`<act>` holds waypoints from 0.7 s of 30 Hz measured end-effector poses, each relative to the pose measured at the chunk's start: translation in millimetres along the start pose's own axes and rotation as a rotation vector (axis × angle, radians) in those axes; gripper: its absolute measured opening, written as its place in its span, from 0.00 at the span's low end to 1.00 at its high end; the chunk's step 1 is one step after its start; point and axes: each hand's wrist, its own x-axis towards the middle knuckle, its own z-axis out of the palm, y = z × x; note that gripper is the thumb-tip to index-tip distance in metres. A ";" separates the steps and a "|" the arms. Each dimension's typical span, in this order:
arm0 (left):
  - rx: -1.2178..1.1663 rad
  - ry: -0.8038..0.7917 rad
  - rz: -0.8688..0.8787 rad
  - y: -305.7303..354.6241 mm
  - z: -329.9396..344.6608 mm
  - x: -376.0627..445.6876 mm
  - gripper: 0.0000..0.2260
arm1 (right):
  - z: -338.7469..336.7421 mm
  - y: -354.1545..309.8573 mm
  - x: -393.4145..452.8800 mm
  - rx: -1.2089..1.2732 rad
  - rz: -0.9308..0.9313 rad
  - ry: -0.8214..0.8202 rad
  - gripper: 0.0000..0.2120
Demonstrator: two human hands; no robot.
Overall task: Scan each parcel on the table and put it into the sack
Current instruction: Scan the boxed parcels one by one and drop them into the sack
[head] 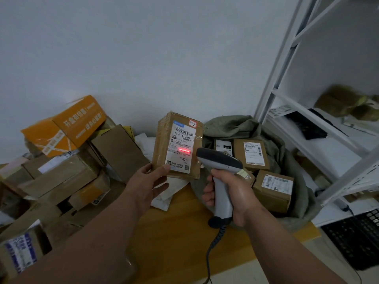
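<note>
Left hand [146,181] fingers hidden behind parcel [177,145], sack [231,126] contents blurred

A brown taped parcel [177,145] stood upright above the table, white label lit by a red line. A grey-green sack [235,126] lay open beside it, boxes [251,154] inside.

Brown parcel [178,145] showing a white label with glowing red scan line, grey scanner [220,162], orange box [67,126], olive-green sack [231,125], yellow-orange tabletop [174,228], white shelf [320,138]
</note>
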 end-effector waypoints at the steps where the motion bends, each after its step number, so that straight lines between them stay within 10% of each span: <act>1: -0.001 -0.001 -0.003 0.2 -0.7 0.3 0.44 | 1.2 0.2 0.4 0.003 0.001 0.004 0.11; 21: 0.361 -0.086 -0.098 22.0 54.6 15.7 0.24 | -19.8 -12.0 15.2 0.125 -0.138 0.350 0.06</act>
